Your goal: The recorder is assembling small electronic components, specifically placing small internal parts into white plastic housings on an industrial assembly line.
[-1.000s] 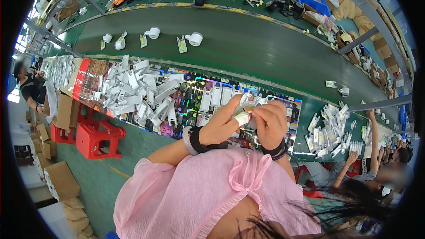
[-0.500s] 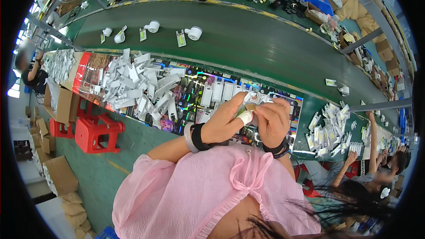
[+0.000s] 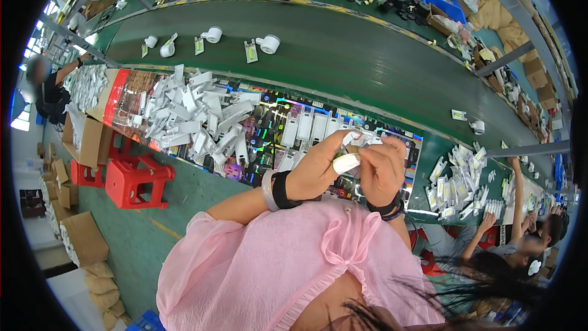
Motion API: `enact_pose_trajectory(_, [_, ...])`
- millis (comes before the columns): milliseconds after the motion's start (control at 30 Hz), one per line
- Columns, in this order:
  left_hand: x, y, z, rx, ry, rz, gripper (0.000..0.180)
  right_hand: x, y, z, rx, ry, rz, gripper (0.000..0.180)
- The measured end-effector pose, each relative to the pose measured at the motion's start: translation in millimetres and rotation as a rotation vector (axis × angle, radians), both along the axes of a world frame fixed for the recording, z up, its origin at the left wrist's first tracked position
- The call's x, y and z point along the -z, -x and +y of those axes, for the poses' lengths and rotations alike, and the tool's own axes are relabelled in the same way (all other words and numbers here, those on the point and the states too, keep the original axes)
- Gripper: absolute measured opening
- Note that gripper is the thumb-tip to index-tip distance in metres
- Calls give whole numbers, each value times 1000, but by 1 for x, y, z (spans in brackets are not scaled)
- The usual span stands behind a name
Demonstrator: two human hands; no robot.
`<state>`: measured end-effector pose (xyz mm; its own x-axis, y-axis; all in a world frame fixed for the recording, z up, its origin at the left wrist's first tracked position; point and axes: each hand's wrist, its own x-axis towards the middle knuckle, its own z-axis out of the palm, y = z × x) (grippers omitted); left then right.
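Over the workbench, my left hand (image 3: 315, 168) is closed around a small white plastic part (image 3: 360, 140), partly hidden by fingers. A white covering (image 3: 346, 163) wraps the tip of the left thumb. Close against it, my right hand (image 3: 383, 168) has its fingers bent and pinched at the same part. Whether a smaller piece is between the right fingertips cannot be made out. Just beyond my left hand, several flat white casings (image 3: 304, 125) lie in a row on the patterned shiny sheet (image 3: 269, 116).
A big heap of white casings (image 3: 196, 110) is to the left; another pile (image 3: 456, 178) lies right. Beyond runs a green conveyor belt (image 3: 343, 55) with round white pieces (image 3: 269, 43). Red stools (image 3: 138, 178) and cartons (image 3: 86, 141) stand left. Co-workers sit at right and stand at left.
The white-covered left thumb has turned and now lies more across the part. A small tan piece seen between the fingers before is no longer visible. The co-worker at left has reached toward the belt.
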<state>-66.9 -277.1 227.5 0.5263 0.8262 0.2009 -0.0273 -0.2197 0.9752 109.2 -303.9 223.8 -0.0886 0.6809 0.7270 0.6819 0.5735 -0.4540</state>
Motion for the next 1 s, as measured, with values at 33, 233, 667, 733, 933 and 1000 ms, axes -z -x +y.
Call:
enact_pose_trajectory(33, [1, 0, 0, -1, 1, 1, 44, 0, 0, 1, -5, -6, -3, 24])
enact_pose_trajectory(233, [5, -1, 0, -8, -75, 25, 44, -2, -7, 0, -34, -2, -37, 23])
enact_pose_trajectory(667, [6, -3, -4, -65, 28, -51, 36, 4, 6, -6, -7, -23, 33, 20])
enact_pose_trajectory(733, [3, -3, -5, -66, 107, -41, 35, 4, 7, -7, -4, -21, 41, 19])
enact_pose_trajectory(933, [7, -5, -7, -141, 104, -48, 31, 8, 10, -7, -19, 7, 60, 18])
enact_pose_trajectory(1000, [5, -5, -6, -157, 125, -43, 27, 9, 12, -6, -6, 26, 45, 18])
